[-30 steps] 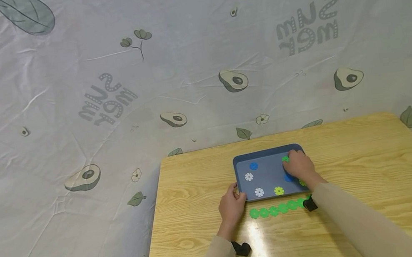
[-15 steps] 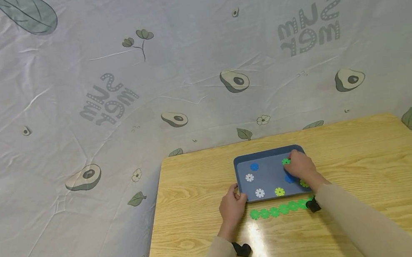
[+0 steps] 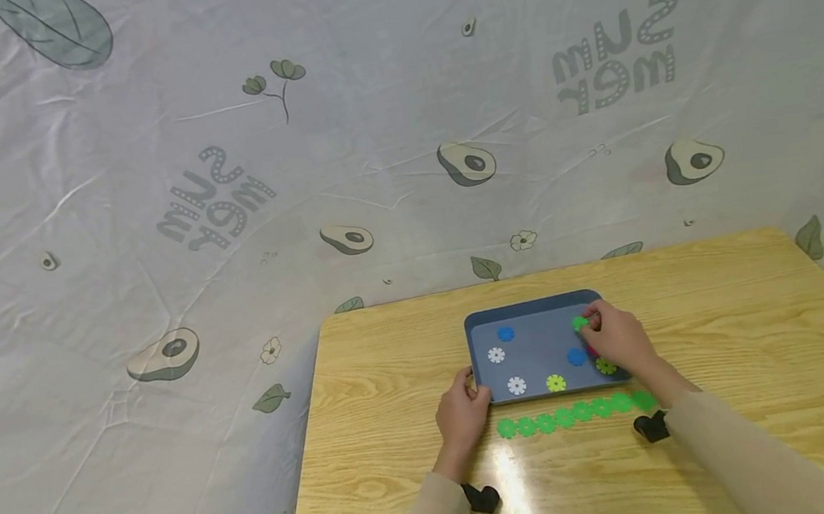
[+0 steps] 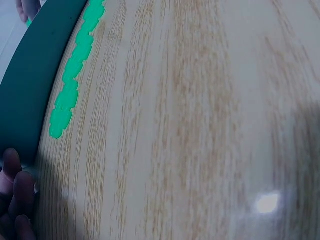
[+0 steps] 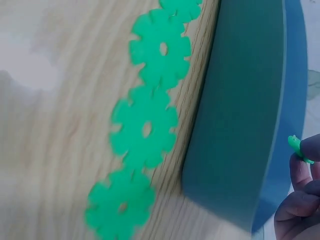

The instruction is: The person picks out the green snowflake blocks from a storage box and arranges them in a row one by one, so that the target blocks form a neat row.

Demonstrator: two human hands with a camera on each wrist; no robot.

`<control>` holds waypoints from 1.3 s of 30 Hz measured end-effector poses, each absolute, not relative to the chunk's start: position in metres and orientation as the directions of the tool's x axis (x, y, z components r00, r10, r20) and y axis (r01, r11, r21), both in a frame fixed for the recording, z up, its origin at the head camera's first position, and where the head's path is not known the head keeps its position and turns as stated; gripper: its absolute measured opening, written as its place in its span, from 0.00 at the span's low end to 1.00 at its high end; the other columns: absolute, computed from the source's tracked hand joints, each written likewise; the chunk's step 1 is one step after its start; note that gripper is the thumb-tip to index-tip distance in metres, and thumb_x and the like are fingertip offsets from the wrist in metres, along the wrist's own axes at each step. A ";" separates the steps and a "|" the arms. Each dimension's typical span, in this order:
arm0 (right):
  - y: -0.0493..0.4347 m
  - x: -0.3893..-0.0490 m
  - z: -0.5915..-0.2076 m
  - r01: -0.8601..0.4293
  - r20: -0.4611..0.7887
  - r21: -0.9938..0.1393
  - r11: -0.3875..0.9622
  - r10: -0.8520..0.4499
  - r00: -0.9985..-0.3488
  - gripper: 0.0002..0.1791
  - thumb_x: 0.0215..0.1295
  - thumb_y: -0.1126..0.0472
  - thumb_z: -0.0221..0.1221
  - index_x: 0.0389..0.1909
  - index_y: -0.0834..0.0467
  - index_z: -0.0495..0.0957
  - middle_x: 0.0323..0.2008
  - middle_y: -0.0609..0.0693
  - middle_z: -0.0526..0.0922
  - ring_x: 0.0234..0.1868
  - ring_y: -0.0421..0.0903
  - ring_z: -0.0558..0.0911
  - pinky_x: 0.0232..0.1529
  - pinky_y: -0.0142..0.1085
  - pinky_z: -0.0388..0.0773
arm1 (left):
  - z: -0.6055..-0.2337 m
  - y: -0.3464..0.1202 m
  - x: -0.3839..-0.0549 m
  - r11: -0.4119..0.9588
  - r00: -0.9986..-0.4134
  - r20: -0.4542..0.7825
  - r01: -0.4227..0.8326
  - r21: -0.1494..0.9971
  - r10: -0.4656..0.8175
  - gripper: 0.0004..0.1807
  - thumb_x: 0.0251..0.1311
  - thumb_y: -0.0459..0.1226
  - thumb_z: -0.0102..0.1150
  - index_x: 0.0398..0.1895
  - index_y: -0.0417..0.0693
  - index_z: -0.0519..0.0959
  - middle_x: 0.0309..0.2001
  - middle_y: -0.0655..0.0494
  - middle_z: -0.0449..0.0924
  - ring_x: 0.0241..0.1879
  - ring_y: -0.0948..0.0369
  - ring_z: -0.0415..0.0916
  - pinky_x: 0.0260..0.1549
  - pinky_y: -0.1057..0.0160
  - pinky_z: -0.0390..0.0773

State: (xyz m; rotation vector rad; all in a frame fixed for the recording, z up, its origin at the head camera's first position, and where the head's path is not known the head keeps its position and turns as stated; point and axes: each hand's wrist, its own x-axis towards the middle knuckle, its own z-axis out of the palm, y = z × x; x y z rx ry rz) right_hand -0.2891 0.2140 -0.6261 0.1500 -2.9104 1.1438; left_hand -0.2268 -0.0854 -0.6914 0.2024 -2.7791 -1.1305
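My right hand (image 3: 623, 342) pinches a green snowflake disc (image 3: 580, 323) between thumb and fingers over the right part of a blue-grey tray (image 3: 534, 307). The right wrist view shows this disc (image 5: 297, 146) nearly edge-on at the fingertips. At the tray's front left corner my left hand (image 3: 462, 415) grips the wall, thumb in front and fingers at the side. Lying in the tray are two blue discs (image 3: 577, 356), two white discs (image 3: 517, 386) and two yellow-green discs (image 3: 556, 382). A pinkish-red piece (image 3: 592, 350) shows partly beneath my right hand.
Several joined green discs (image 3: 582, 412) form a row on the wooden table (image 3: 379, 378) along the tray's front side. The row's right end lies near the right wrist's black camera mount (image 3: 652, 426). A printed cloth (image 3: 383, 126) hangs behind the table.
My right hand has drawn slightly right, with the green disc now between its fingertips. The pinkish-red piece and more of the row's right end have come into sight. My left hand stays put.
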 end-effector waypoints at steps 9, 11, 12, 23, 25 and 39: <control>0.245 -0.257 -0.614 -0.064 0.069 -0.693 0.718 -0.023 -0.997 0.19 0.74 0.58 0.57 0.57 0.67 0.74 0.44 0.61 0.81 0.23 0.46 0.72 0.26 0.41 0.68 | -0.688 -0.085 -0.227 0.705 -0.983 0.059 -0.082 0.705 -0.173 0.25 0.57 0.43 0.59 0.60 0.53 0.84 0.20 0.73 0.72 0.19 0.70 0.67 0.23 0.62 0.67; 0.252 -0.249 -0.613 -0.063 0.087 -0.690 0.721 -0.004 -0.996 0.19 0.74 0.57 0.56 0.57 0.67 0.74 0.45 0.62 0.81 0.20 0.45 0.70 0.22 0.39 0.67 | -0.687 -0.085 -0.227 0.703 -0.983 0.060 -0.079 0.706 -0.171 0.25 0.57 0.42 0.59 0.60 0.53 0.84 0.20 0.73 0.72 0.19 0.70 0.67 0.23 0.62 0.66; 0.256 -0.246 -0.613 -0.064 0.094 -0.688 0.723 0.001 -0.996 0.20 0.75 0.56 0.55 0.57 0.66 0.74 0.45 0.63 0.81 0.18 0.44 0.68 0.21 0.39 0.66 | -0.687 -0.085 -0.227 0.704 -0.983 0.061 -0.079 0.706 -0.171 0.25 0.57 0.42 0.59 0.60 0.53 0.84 0.20 0.73 0.72 0.19 0.70 0.67 0.23 0.62 0.66; 0.299 -0.209 -0.632 -0.008 0.071 -0.670 0.743 0.053 -0.996 0.21 0.77 0.54 0.54 0.58 0.68 0.74 0.46 0.65 0.81 0.16 0.42 0.64 0.19 0.38 0.63 | -0.686 -0.086 -0.226 0.693 -0.984 0.062 -0.074 0.717 -0.170 0.25 0.58 0.41 0.59 0.60 0.52 0.84 0.19 0.72 0.72 0.18 0.69 0.67 0.22 0.62 0.66; 0.305 -0.204 -0.636 -0.007 0.075 -0.670 0.742 0.059 -0.995 0.21 0.77 0.54 0.54 0.57 0.67 0.74 0.46 0.64 0.81 0.16 0.41 0.63 0.18 0.38 0.63 | -0.687 -0.086 -0.227 0.693 -0.983 0.069 -0.070 0.718 -0.171 0.24 0.58 0.42 0.59 0.60 0.52 0.84 0.20 0.72 0.72 0.18 0.69 0.67 0.22 0.62 0.66; 0.325 -0.172 -0.654 0.041 -0.046 -0.644 0.764 0.015 -0.999 0.24 0.78 0.52 0.52 0.58 0.70 0.74 0.44 0.61 0.82 0.29 0.47 0.76 0.26 0.37 0.69 | -0.688 -0.084 -0.226 0.688 -0.983 0.066 -0.071 0.722 -0.171 0.24 0.58 0.41 0.60 0.60 0.52 0.84 0.20 0.72 0.72 0.18 0.70 0.67 0.22 0.62 0.66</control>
